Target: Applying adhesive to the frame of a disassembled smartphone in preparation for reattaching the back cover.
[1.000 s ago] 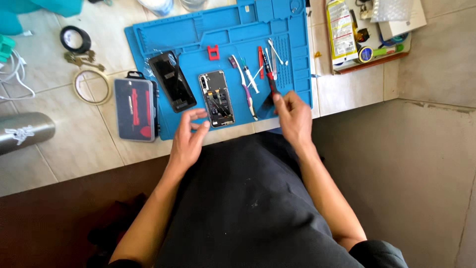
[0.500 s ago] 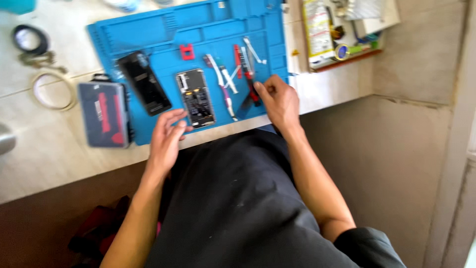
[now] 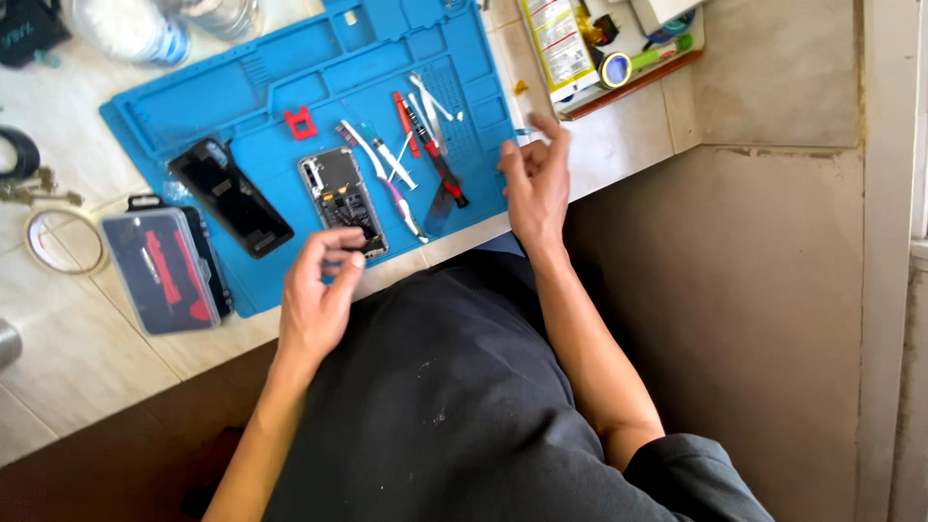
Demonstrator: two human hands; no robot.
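An opened phone (image 3: 340, 196) with its insides showing lies on a blue work mat (image 3: 213, 101). My left hand (image 3: 321, 290) is curled at the phone's near end, thumb and fingertips pinched on its lower edge. My right hand (image 3: 534, 184) hovers over the mat's right edge with fingers loosely apart and nothing in them. Between the hands lie a red-handled screwdriver (image 3: 435, 155), a pink-tipped tool (image 3: 391, 188), tweezers (image 3: 433, 97) and a dark flat pry tool (image 3: 438, 210). A black phone panel (image 3: 230, 198) lies left of the phone, and a small red part (image 3: 301, 123) sits behind it.
A clear case of screwdriver bits (image 3: 162, 271) sits at the mat's left corner, with a tape ring (image 3: 60, 242) beside it. Bottles (image 3: 130, 29) stand at the back left. A tray with a tape roll (image 3: 615, 68) is at the back right. The tiled counter ends at my lap.
My right hand has lifted off the tools and moved to the mat's right edge. My left hand has curled onto the phone's near end. The view has shifted.
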